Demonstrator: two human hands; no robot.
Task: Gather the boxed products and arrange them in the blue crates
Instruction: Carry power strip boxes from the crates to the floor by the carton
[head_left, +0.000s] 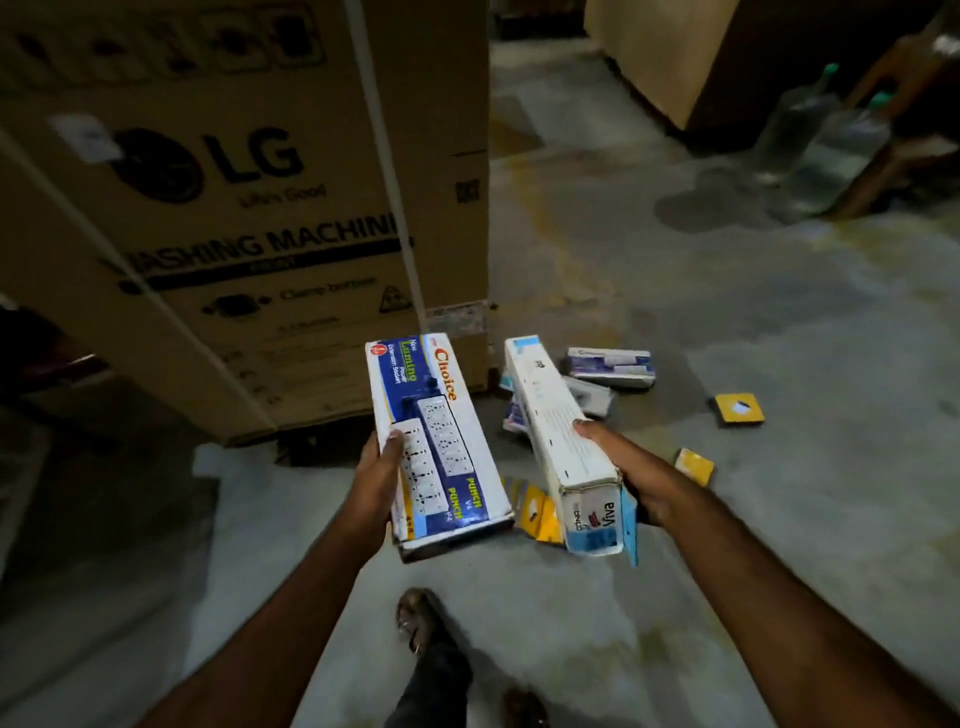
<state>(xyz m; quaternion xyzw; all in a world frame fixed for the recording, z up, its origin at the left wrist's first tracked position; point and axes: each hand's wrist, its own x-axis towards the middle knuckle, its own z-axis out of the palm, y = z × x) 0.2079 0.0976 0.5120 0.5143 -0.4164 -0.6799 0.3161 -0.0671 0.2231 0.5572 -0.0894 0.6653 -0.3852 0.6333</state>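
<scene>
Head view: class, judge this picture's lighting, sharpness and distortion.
Head view: dim overall, brightest on the extension socket box in the left hand and the white box in the right hand; dark corners; washing machine carton print softly blurred; wide-angle lens bows its edges.

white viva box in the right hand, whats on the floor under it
Under the white Viva box, small boxed products and yellow packets lie on the floor. What lies directly beneath it is hidden.
</scene>
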